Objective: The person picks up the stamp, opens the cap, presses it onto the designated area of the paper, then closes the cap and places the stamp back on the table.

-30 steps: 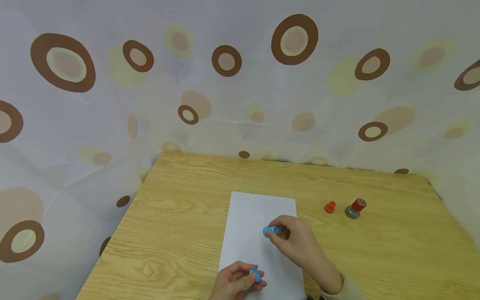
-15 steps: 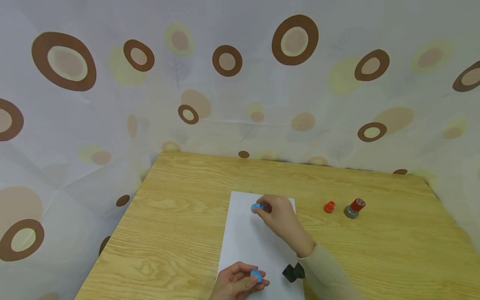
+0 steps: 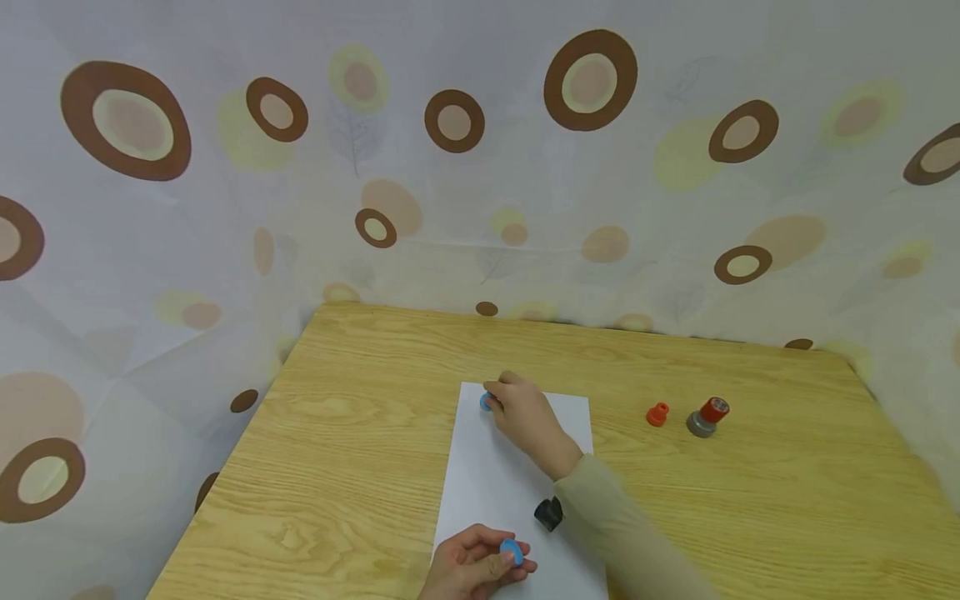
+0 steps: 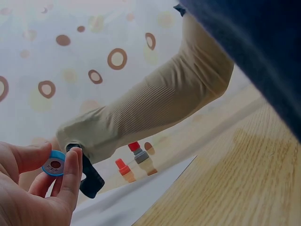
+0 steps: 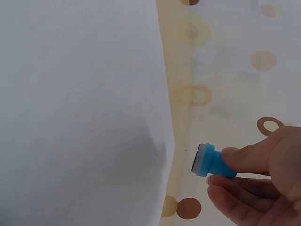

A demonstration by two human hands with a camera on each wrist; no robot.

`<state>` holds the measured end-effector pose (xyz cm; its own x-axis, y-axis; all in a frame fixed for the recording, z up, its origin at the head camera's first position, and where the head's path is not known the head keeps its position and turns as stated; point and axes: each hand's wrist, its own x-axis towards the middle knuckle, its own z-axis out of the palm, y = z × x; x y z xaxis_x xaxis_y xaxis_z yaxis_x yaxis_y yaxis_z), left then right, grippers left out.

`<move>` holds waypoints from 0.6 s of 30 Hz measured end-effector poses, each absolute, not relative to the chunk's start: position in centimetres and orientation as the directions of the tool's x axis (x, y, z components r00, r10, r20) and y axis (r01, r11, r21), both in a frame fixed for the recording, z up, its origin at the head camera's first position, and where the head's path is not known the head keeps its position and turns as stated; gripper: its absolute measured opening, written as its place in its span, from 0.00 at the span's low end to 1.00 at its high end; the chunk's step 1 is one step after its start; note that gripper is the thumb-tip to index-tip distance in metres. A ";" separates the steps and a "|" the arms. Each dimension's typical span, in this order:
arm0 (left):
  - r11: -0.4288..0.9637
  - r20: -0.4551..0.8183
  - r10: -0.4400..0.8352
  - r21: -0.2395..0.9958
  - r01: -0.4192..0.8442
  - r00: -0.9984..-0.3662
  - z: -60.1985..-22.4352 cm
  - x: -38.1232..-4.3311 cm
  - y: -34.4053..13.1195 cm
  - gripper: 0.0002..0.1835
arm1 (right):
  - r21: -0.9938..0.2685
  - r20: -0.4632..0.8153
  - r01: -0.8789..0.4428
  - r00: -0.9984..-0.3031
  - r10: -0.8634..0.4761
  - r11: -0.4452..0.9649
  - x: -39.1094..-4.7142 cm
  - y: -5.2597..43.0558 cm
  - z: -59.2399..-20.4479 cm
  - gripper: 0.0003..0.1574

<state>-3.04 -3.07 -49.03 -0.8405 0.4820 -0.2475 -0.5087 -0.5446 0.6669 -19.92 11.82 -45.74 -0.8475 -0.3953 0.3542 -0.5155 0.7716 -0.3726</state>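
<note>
My right hand (image 3: 528, 421) pinches a small blue stamp (image 5: 216, 162) between thumb and fingers over the far left corner of a white paper sheet (image 3: 495, 475). In the right wrist view the stamp's dark face points toward the paper, with a gap between them. Low over the sheet's near end, my left hand (image 3: 468, 567) holds the stamp's round blue cap (image 3: 512, 551) between thumb and fingers. A round picture label shows on the cap (image 4: 53, 165) in the left wrist view.
Right of the paper stand a small red piece (image 3: 657, 414) and a red-and-grey stamp (image 3: 708, 417) on the wooden table (image 3: 352, 433). A black wrist mount (image 3: 549, 514) sits under the right sleeve. Patterned cloth (image 3: 525, 192) hangs behind the table.
My right hand has carried the blue stamp forward and left, from mid-sheet to the paper's far left corner. The left hand stays in place, the cap turned slightly in its fingers.
</note>
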 end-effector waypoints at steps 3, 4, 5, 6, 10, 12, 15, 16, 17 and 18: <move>-0.540 -0.254 0.486 0.665 -0.516 -0.836 -49.0 -3.1 -3.1 0.10 | -0.367 0.333 -0.518 -0.849 -0.410 0.773 -20.3 11.5 -46.2 0.11; -0.541 -0.254 0.487 0.664 -0.517 -0.836 -49.0 -3.1 -3.1 0.10 | -0.365 0.325 -0.516 -0.851 -0.413 0.775 -20.4 11.4 -46.3 0.11; -0.543 -0.249 0.488 0.664 -0.514 -0.837 -49.0 -3.1 -3.1 0.10 | -0.363 0.315 -0.511 -0.854 -0.414 0.779 -20.5 11.3 -46.4 0.10; -0.546 -0.245 0.489 0.663 -0.513 -0.837 -49.1 -3.1 -3.1 0.09 | -0.365 0.307 -0.507 -0.857 -0.414 0.780 -20.6 11.3 -46.6 0.10; -0.555 -0.236 0.494 0.655 -0.512 -0.837 -49.2 -3.1 -3.1 0.09 | -0.354 0.280 -0.499 -0.864 -0.419 0.791 -20.9 11.0 -46.9 0.11; -0.557 -0.231 0.494 0.655 -0.510 -0.838 -49.3 -3.1 -3.1 0.09 | -0.351 0.270 -0.498 -0.865 -0.424 0.793 -20.9 10.9 -47.0 0.10; -0.559 -0.229 0.495 0.655 -0.509 -0.838 -49.3 -3.2 -3.1 0.09 | -0.350 0.253 -0.498 -0.866 -0.432 0.794 -21.0 10.8 -47.1 0.09; -0.559 -0.230 0.496 0.654 -0.510 -0.838 -49.3 -3.2 -3.1 0.09 | -0.349 0.250 -0.500 -0.865 -0.435 0.793 -21.0 10.8 -47.2 0.09; -0.560 -0.228 0.496 0.654 -0.509 -0.838 -49.3 -3.2 -3.1 0.09 | -0.350 0.246 -0.500 -0.865 -0.437 0.792 -21.0 10.8 -47.2 0.08; -0.560 -0.229 0.498 0.652 -0.511 -0.837 -49.3 -3.2 -3.1 0.09 | -0.351 0.245 -0.501 -0.864 -0.439 0.791 -20.9 10.8 -47.3 0.08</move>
<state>-3.19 -3.13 -49.30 -0.8367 0.4976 -0.2289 -0.5113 -0.5596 0.6523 -20.94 10.79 -47.25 -0.8644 -0.4393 0.2448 -0.5013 0.7910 -0.3507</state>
